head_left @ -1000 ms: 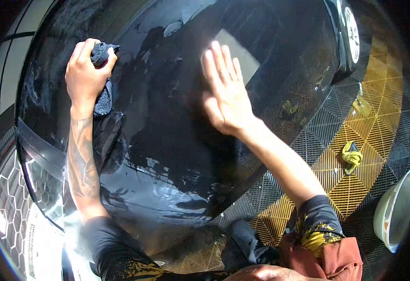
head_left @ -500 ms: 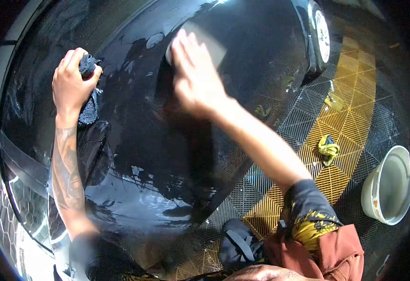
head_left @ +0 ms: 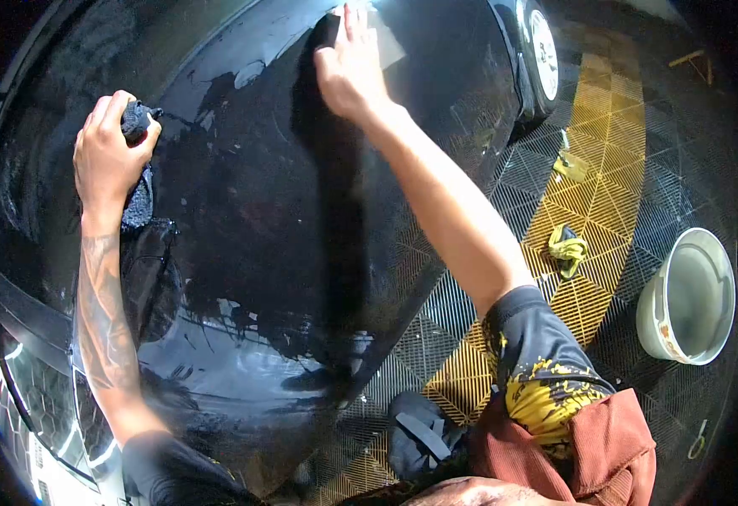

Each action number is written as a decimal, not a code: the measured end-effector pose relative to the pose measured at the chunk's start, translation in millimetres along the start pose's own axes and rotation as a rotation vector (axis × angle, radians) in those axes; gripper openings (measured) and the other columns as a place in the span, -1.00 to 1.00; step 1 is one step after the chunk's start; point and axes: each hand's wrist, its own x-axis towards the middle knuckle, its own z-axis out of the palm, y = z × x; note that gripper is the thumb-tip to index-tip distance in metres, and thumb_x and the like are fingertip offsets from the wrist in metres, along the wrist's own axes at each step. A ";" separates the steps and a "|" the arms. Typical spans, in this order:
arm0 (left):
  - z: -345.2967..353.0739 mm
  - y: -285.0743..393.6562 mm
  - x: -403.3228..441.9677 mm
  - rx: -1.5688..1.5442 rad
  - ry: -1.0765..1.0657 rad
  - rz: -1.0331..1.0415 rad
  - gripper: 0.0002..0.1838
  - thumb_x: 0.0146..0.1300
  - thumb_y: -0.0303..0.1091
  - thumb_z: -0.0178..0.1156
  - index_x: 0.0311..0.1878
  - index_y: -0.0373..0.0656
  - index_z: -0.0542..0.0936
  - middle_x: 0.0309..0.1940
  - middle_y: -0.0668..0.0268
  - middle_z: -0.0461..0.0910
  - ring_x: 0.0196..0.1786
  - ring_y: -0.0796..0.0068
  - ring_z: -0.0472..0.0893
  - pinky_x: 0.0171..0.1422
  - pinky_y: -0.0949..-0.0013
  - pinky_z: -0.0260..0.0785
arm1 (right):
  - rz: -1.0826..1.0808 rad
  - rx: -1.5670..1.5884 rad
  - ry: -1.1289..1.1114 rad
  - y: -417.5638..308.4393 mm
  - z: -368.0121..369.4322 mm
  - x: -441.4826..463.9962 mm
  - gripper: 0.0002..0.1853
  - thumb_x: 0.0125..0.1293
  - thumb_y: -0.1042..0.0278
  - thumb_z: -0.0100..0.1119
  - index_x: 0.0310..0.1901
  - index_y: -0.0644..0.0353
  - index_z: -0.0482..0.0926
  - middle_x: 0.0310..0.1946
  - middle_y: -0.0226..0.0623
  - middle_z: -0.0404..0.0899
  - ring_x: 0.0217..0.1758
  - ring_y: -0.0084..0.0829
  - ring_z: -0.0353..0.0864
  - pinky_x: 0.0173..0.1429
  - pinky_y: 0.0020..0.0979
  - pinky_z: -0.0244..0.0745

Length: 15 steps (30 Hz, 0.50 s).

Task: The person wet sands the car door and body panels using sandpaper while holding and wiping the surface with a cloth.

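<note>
Car [head_left: 242, 202] is looking part-done, pale patches [head_left: 217, 346] remaining. My left hand [head_left: 103, 164] is gripping cloth [head_left: 139, 204], my right hand [head_left: 352, 67] lying flat over a pad [head_left: 392, 47].

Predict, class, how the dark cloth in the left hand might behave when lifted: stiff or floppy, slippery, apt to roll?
The dark cloth is probably floppy: it bunches in the left hand, and a part trails out below. It seems unlikely to roll, being crumpled rather than round. Its nubby surface may resist slipping, though dampness can't be judged.
</note>
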 end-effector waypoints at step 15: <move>3.8 -3.6 -1.2 0.006 0.038 0.015 -0.68 0.17 -0.16 0.38 -0.09 -0.10 0.60 -0.17 0.24 0.65 -0.04 0.08 0.69 0.08 0.07 0.55 | -0.008 0.153 -0.143 -91.7 -25.7 -80.5 -0.16 0.28 0.23 -0.06 0.51 0.58 0.02 0.59 0.37 -0.12 0.68 0.31 -0.18 0.70 0.13 -0.25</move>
